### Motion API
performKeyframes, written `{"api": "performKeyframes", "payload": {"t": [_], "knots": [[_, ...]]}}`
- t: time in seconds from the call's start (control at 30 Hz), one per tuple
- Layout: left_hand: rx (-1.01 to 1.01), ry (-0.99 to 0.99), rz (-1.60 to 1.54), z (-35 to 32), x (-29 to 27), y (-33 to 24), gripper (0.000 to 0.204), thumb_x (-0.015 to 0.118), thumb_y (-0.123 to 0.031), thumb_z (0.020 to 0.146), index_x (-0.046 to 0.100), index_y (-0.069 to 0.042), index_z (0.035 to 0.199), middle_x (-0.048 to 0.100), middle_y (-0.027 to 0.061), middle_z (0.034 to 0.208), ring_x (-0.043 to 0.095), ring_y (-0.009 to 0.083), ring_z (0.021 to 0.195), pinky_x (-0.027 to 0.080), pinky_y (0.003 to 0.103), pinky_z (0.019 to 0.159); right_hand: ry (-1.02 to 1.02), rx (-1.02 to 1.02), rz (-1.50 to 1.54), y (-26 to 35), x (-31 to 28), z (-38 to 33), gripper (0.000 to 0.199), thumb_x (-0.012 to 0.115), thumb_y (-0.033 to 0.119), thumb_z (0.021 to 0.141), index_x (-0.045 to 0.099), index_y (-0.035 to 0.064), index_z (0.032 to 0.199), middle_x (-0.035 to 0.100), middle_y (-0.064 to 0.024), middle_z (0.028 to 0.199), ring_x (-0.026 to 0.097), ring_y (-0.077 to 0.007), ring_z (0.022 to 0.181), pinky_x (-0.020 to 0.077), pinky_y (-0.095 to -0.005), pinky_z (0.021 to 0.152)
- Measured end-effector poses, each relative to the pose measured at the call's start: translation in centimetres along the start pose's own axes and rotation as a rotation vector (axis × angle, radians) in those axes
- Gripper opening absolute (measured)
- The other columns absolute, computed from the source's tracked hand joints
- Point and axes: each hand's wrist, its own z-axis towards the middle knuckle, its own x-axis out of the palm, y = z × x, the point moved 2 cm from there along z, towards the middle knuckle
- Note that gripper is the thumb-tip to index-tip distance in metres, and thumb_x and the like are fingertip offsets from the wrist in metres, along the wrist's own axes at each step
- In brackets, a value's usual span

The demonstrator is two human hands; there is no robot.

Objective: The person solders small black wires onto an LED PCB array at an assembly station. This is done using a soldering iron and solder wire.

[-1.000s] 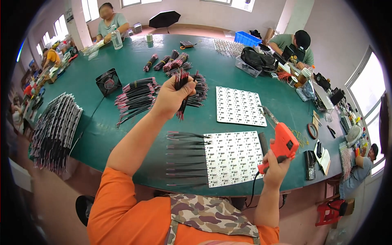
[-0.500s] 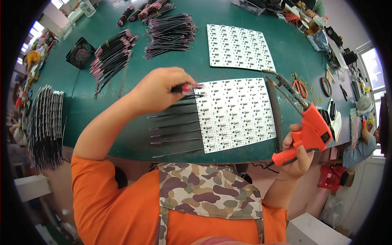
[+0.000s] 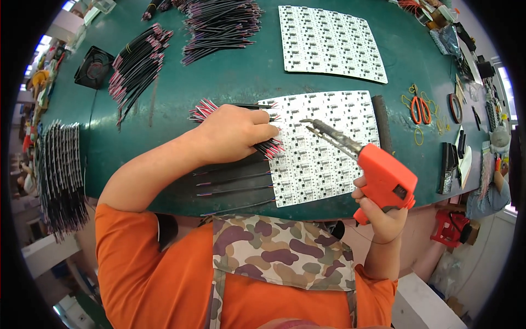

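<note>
My left hand (image 3: 234, 134) is closed around a bundle of short black wires (image 3: 269, 148) whose stripped red and white ends stick out on both sides. It sits at the left edge of a white circuit board panel (image 3: 329, 148). Below it, several single wires (image 3: 235, 192) lie in a row with their right ends at the panel's edge. My right hand (image 3: 383, 219) grips the handle of a red soldering gun (image 3: 388, 174). The gun's tip hangs above the upper middle of the panel, pointing toward the left hand.
A second white panel (image 3: 331, 44) lies farther back. Wire piles (image 3: 219, 30) and a black fan (image 3: 94, 67) are at the back left; wired strips (image 3: 60, 170) hang over the left edge. Orange scissors (image 3: 420, 109) and a tape roll (image 3: 455, 108) lie to the right.
The soldering gun has swung left and now points over the panel. My left hand has moved slightly lower, and the wire bundle's ends now show more clearly. The whole view has shifted a little.
</note>
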Motion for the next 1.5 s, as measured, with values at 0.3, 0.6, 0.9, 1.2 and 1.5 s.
{"api": "performKeyframes", "payload": {"t": [0.3, 0.6, 0.9, 1.2, 1.5], "knots": [[0.039, -0.061, 0.099, 0.3, 1.1, 0.3, 0.013, 0.061, -0.014, 0.078, 0.063, -0.009, 0.090, 0.059, 0.0058, 0.081, 0.064, 0.0259, 0.076, 0.053, 0.040, 0.061, 0.116, -0.125, -0.327, -1.2, 1.2, 1.3, 0.028, 0.068, 0.004, 0.079, 0.065, -0.0027, 0.106, 0.067, -0.0133, 0.097, 0.064, -0.0203, 0.079, 0.0505, -0.0313, 0.073], [0.098, -0.138, 0.089, 0.2, 1.6, 0.6, 0.026, 0.065, -0.010, 0.074, 0.064, -0.009, 0.100, 0.056, 0.0049, 0.077, 0.061, 0.0249, 0.070, 0.049, 0.039, 0.055, 0.197, -0.188, -0.517, -0.9, 1.4, 1.8, 0.034, 0.070, 0.007, 0.076, 0.065, -0.0014, 0.109, 0.067, -0.0181, 0.108, 0.067, -0.0321, 0.090, 0.0517, -0.0363, 0.080], [0.106, -0.141, 0.093, 0.3, 1.6, 0.6, 0.025, 0.065, -0.011, 0.075, 0.065, -0.009, 0.100, 0.056, 0.0052, 0.074, 0.061, 0.0256, 0.068, 0.049, 0.040, 0.055, 0.245, -0.289, -0.616, -0.6, 1.3, 2.0, 0.037, 0.071, 0.006, 0.076, 0.064, -0.0020, 0.111, 0.066, -0.0197, 0.114, 0.067, -0.0340, 0.097, 0.0524, -0.0376, 0.084], [0.077, -0.095, 0.110, 0.4, 1.6, 0.6, 0.024, 0.064, -0.012, 0.076, 0.065, -0.009, 0.100, 0.057, 0.0052, 0.076, 0.062, 0.0254, 0.070, 0.050, 0.039, 0.057, 0.261, -0.336, -0.629, -0.3, 1.5, 2.1, 0.038, 0.072, 0.006, 0.075, 0.065, -0.0028, 0.111, 0.067, -0.0197, 0.111, 0.068, -0.0333, 0.092, 0.0534, -0.0370, 0.080], [0.088, -0.086, 0.083, 0.5, 1.3, 0.7, 0.027, 0.064, -0.009, 0.075, 0.065, -0.008, 0.102, 0.057, 0.0056, 0.078, 0.062, 0.0260, 0.073, 0.051, 0.039, 0.060, 0.191, -0.324, -0.556, -0.6, 0.7, 1.1, 0.039, 0.071, 0.005, 0.074, 0.064, -0.0036, 0.111, 0.066, -0.0201, 0.112, 0.068, -0.0340, 0.096, 0.0531, -0.0372, 0.084]]}}
